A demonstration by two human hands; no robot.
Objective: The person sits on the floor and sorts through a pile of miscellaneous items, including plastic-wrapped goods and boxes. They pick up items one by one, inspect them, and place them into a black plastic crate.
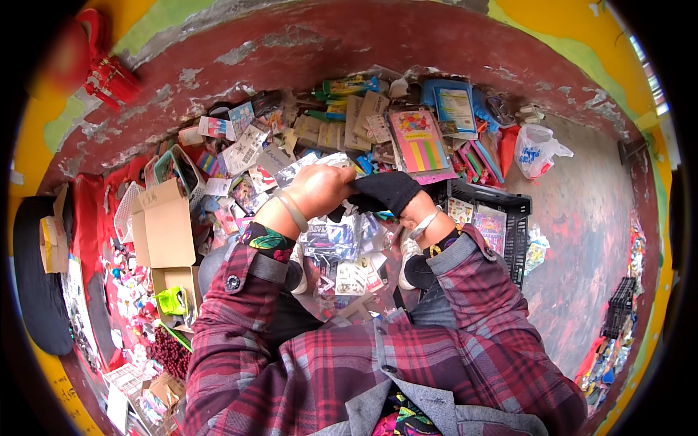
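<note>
My left hand (320, 190) is bare and closed, its fingertips meeting my right hand above a heap of small packets. A black glove covers my right hand (389, 194), and its fingers are bent in toward the left ones. What lies between the fingertips is too small and too dark to name. Behind the left hand shows a silvery-white packet (336, 158); whether the hand touches it is unclear. Under both hands are clear plastic packets (331, 236) between my shoes. White sticker sheets (352, 277) lie closer to me.
An open cardboard box (163, 225) and white baskets (127, 211) stand left. Right of my hands is a black crate (516, 232). Colourful stationery packs (418, 142) pile against the red wall (349, 43). A white plastic bag (538, 150) rests on the floor (560, 240).
</note>
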